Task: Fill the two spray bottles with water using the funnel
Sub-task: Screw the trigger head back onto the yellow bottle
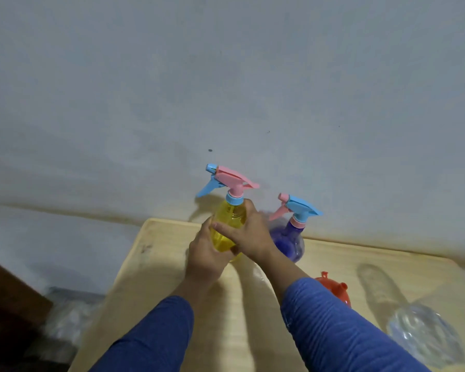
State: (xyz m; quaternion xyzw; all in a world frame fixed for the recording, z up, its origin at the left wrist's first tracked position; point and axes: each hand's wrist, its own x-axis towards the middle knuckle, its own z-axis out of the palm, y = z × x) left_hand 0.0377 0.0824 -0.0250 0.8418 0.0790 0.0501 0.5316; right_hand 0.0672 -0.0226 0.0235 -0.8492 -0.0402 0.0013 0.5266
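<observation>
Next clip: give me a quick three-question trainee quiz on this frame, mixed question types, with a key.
1. True or false: the yellow spray bottle has its trigger head off.
2. Which hands grip the yellow bottle? A) left hand only B) right hand only C) both
3. Fill in: the orange funnel lies on the table, partly hidden by the right ____.

Key: 1 false; 2 C; 3 sleeve.
</observation>
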